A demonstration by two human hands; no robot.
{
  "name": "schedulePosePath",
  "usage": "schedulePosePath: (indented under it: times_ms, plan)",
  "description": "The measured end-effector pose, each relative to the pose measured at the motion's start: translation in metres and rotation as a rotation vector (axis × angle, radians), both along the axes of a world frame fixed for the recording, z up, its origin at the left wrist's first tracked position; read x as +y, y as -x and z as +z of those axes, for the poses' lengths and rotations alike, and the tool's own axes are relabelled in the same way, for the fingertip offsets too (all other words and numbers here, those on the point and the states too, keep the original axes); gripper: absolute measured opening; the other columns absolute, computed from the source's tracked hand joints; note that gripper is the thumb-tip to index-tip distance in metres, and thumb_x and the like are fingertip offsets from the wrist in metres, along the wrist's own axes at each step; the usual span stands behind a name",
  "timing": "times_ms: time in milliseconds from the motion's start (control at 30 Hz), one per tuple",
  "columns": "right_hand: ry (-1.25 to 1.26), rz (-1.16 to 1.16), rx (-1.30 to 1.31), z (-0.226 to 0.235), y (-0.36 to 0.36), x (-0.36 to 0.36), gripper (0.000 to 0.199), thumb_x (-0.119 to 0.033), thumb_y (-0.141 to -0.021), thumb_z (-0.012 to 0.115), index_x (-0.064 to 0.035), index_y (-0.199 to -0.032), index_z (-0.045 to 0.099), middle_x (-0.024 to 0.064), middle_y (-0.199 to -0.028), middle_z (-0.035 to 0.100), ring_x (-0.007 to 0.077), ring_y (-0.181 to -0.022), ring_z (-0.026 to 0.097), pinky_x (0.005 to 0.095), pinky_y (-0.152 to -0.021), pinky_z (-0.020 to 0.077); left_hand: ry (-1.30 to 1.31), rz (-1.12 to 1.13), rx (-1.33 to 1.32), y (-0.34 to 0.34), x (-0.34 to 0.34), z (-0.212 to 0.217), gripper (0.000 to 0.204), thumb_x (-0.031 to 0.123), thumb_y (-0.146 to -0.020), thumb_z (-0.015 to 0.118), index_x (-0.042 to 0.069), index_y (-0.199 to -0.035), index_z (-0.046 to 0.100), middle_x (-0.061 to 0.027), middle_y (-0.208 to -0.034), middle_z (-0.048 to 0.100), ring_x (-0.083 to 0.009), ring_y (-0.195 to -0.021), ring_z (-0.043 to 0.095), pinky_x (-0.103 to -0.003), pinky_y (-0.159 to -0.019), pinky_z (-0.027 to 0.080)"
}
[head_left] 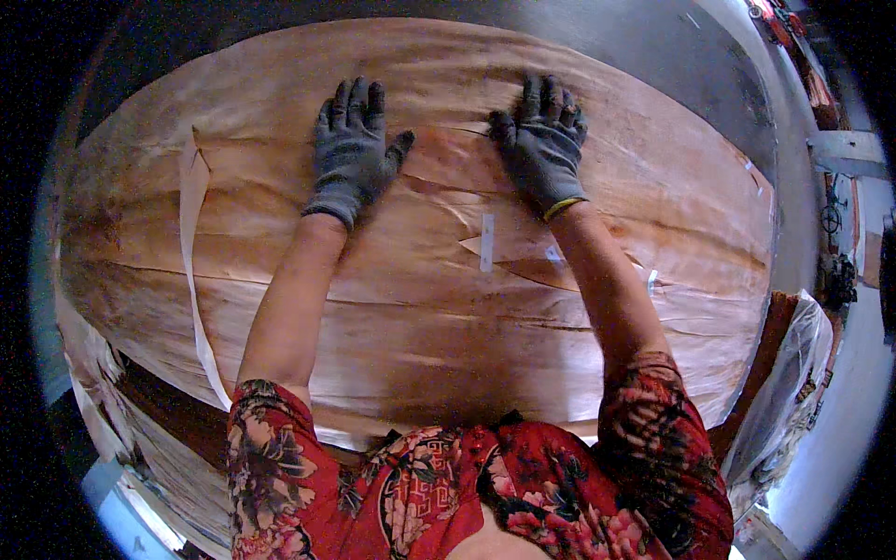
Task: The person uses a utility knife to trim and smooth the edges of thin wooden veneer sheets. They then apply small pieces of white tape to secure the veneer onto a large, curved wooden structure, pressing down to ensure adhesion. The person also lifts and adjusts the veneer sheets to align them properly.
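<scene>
A wide, thin sheet of reddish-brown wood veneer [411, 345] lies spread in front of me, wavy and cracked in places. My left hand [352, 154], in a grey glove, rests flat on its far half with the fingers pointing away. To the right, my gloved right hand [544, 145] also lies on the veneer, fingers stretched and slightly apart. Between the hands is a darker reddish patch [455, 159] with split edges. A white strip of tape [486, 243] sticks to the sheet nearer to me. Neither hand grips anything.
A long pale gap or sliver [193, 215] runs down the sheet's left part. More short tape [652, 282] is at the right. A dark grey surface [672, 56] extends past the far edge. Plastic-wrapped material [789, 364] stands at right, stacked sheets [159, 429] at lower left.
</scene>
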State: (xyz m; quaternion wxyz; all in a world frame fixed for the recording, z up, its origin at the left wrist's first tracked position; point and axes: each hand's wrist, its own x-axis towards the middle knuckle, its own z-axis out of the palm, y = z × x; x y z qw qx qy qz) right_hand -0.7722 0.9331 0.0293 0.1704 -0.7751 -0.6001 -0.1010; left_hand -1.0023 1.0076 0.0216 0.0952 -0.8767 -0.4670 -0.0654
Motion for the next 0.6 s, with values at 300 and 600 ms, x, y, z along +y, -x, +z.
schedulePosePath:
  times_ms: [300,600]
  plan:
    - [-0.191,0.212,0.748,0.009,-0.072,-0.011,0.069,-0.042,-0.089,0.046,-0.0018,-0.141,0.024,0.0214,-0.145,0.025,0.0349,-0.135,0.022,0.0398,-0.11,0.0187,-0.089,-0.044,-0.006,-0.008,0.001,-0.009,0.069,0.046,-0.089,0.041,-0.002,-0.136,0.032,-0.021,-0.141,0.034,-0.0362,-0.13,0.03,-0.046,-0.11,0.016]
    - [0.044,0.038,0.383,0.002,-0.021,-0.045,0.075,-0.054,-0.087,0.04,-0.0096,-0.143,0.021,0.0123,-0.148,0.022,0.029,-0.137,0.019,0.0459,-0.111,0.0078,-0.097,-0.074,0.046,-0.009,-0.002,-0.031,0.072,0.051,-0.088,0.039,-0.001,-0.138,0.03,-0.0209,-0.144,0.028,-0.0351,-0.134,0.025,-0.048,-0.109,0.014]
